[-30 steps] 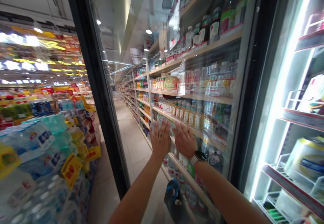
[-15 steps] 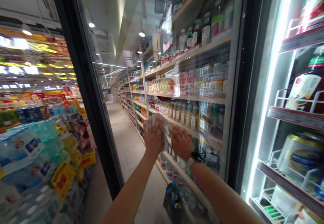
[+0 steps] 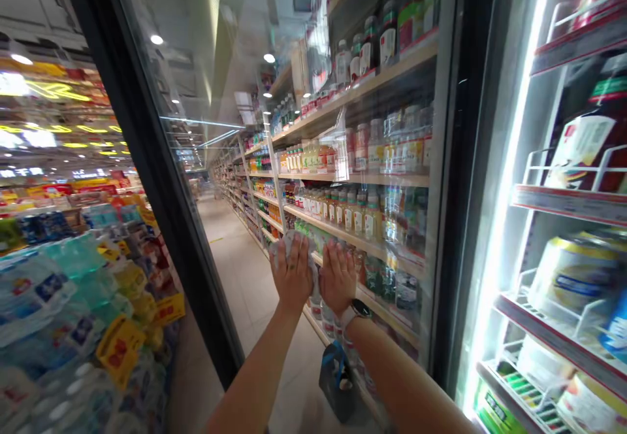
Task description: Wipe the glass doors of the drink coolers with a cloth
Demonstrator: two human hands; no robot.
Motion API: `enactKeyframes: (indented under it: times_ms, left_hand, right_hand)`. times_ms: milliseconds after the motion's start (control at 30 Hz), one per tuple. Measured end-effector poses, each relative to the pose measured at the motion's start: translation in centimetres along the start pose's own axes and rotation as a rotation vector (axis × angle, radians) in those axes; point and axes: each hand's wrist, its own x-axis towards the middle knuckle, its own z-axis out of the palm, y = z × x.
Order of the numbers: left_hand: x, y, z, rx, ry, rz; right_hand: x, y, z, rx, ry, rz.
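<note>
A grey-white cloth [image 3: 314, 269] lies against the glass door [image 3: 230, 48]. My left hand [image 3: 292, 270] is spread flat over it and presses it to the pane; cloth shows around its fingertips and along its right side. Just to the right, my right hand [image 3: 337, 277] lies flat with fingers stretched upward, its palm toward the glass. The cloth's edge comes close to this hand; whether any cloth is under the palm is hidden. A watch [image 3: 361, 308] with a pale strap is on my right wrist.
The door's black frame [image 3: 161, 179] slants on the left. At right is a lit cooler with drinks on wire racks [image 3: 563, 200]. Shelves of bottles [image 3: 350, 215] show in the glass. Stacked bottle packs [image 3: 44, 290] stand at left. A dark bag-like container [image 3: 337, 388] appears low.
Both hands have shifted slightly lower on the glass with the cloth, and my right hand has turned more upright. The view has swung a little.
</note>
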Motion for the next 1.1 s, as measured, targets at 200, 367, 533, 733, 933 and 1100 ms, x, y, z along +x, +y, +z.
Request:
enactKeyframes:
  times_ms: [200, 367, 533, 733, 933, 1100]
  left_hand:
    - [-7.0, 1.5, -0.7, -0.032, -0.054, 0.083]
    - [-3.5, 1.0, -1.1, -0.047, -0.109, 0.123]
    - [4.6, 1.5, 0.3, -0.083, -0.069, 0.03]
    - [6.9, 1.6, 1.3, -0.122, 0.0, 0.025]
    - [1.6, 5.4, 3.9, -0.084, -0.105, 0.061]
    - [-6.8, 10.7, 4.5, -0.124, -0.15, 0.231]
  right_hand:
    - [0.2, 0.3, 0.3, -0.025, 0.021, -0.018]
    - [0.4, 0.1, -0.6, 0.021, -0.029, -0.027]
    - [2.0, 5.1, -6.2, 0.119, -0.224, -0.223]
    - [4.6, 13.2, -8.2, -0.028, -0.165, -0.046]
    - [3.5, 13.9, -4.7, -0.162, -0.093, -0.023]
    - [3.5, 13.9, -4.6, -0.169, -0.081, -0.028]
